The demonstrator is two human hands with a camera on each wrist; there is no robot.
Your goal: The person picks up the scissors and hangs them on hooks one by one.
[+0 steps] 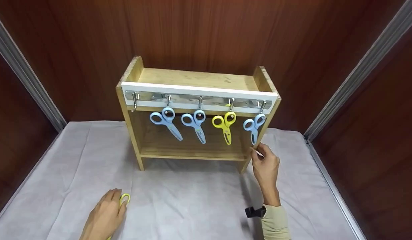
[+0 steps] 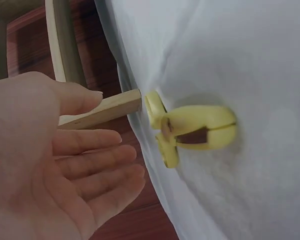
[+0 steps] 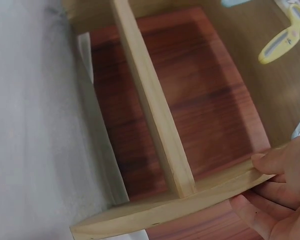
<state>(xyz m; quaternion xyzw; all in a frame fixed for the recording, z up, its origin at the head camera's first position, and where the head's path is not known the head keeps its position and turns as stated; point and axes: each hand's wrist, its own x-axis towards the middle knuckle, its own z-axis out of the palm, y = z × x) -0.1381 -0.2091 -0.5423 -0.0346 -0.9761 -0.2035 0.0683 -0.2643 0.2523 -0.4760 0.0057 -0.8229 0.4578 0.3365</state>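
Observation:
Yellow scissors (image 2: pixel 200 117) lie on the pale cloth by my left hand (image 1: pixel 106 211). In the left wrist view that hand's fingers (image 2: pixel 105 175) are extended, with a gap between them and the scissors. The head view shows the hand covering most of the scissors. My right hand (image 1: pixel 266 166) grips the right side panel (image 3: pixel 210 197) of a wooden shelf, thumb on one face and fingers on the other. On the shelf's hooks hang blue scissors (image 1: pixel 167 123), more blue scissors (image 1: pixel 194 125), yellow scissors (image 1: pixel 225 126) and, at the right, another blue pair (image 1: pixel 254 127).
A white hook rail (image 1: pixel 192 90) runs along the shelf's upper front. Its leftmost hook (image 1: pixel 134 101) carries nothing. The shelf stands on the cloth (image 1: pixel 179 200), near a reddish-brown back wall (image 1: pixel 206 33). Brown panels with metal edges rise on both sides.

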